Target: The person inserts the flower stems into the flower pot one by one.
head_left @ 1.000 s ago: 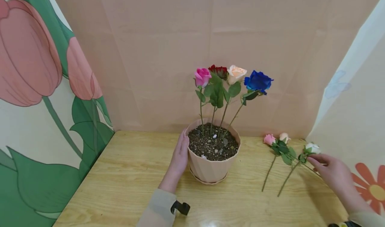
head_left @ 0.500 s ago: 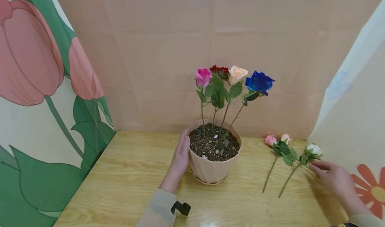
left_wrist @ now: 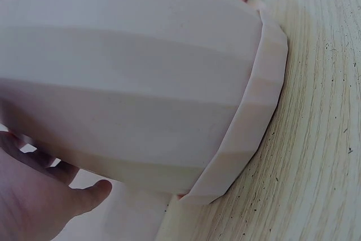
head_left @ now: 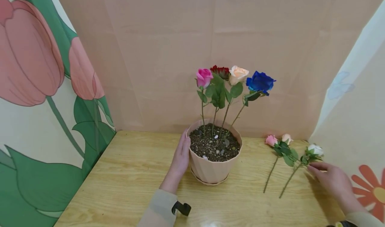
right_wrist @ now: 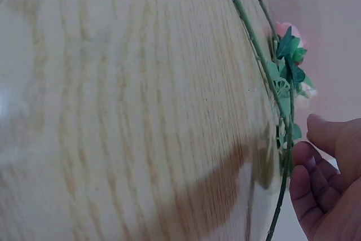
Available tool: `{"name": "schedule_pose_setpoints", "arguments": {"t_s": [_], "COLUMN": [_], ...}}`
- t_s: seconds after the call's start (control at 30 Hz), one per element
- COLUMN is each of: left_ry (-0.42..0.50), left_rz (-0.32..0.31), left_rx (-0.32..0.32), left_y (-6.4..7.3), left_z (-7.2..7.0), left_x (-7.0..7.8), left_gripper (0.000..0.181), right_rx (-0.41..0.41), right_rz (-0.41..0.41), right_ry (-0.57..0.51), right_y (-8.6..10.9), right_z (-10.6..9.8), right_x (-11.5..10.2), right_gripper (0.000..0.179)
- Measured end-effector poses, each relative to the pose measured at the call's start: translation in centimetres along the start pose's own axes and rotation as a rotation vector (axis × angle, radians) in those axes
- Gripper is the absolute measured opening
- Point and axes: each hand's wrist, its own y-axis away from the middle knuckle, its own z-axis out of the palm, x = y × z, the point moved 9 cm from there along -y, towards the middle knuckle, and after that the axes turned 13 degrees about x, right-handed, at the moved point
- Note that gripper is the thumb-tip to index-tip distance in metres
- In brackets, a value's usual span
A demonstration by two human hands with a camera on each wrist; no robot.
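Four artificial flowers stand in a pale pink flowerpot of dark soil: a pink rose, a dark red flower, a peach rose and a blue rose. My left hand rests along the pot's left side, fingers extended. At the right my right hand reaches to the crossing stems beside a white rose. In the right wrist view its fingers curve loosely, thumb and index apart, fingertips right by a green stem.
A light pink rose and a pale peach rose lie on the wooden table near the white one. The pot sits on a saucer. A beige cloth backdrop hangs behind; floral panels flank both sides.
My right hand has shifted slightly from the white rose's leaves toward the stem just below. My left hand stays against the pot, and the potted flowers keep their places.
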Motion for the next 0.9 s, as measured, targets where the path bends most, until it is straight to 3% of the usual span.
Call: {"name": "schedule_pose_setpoints", "arguments": {"t_s": [0.37, 0.6, 0.9], "left_ry": [-0.024, -0.025, -0.007], "left_rz": [-0.002, 0.0, -0.004], "left_rx": [0.015, 0.019, 0.009], "left_y": [0.2, 0.1, 0.1], "left_z": [-0.1, -0.2, -0.1], "left_x": [0.4, 0.4, 0.0], "left_gripper": [0.06, 0.061, 0.06], "right_rx": [-0.001, -0.002, -0.069], "right_rz": [-0.01, -0.068, -0.068], "right_ry": [0.009, 0.028, 0.055], "right_y": [-0.3, -0.2, -0.4], "right_z": [0.8, 1.0, 2.1], "right_x": [0.2, -0.4, -0.2], "right_gripper": [0.053, 0.041, 0.042]}}
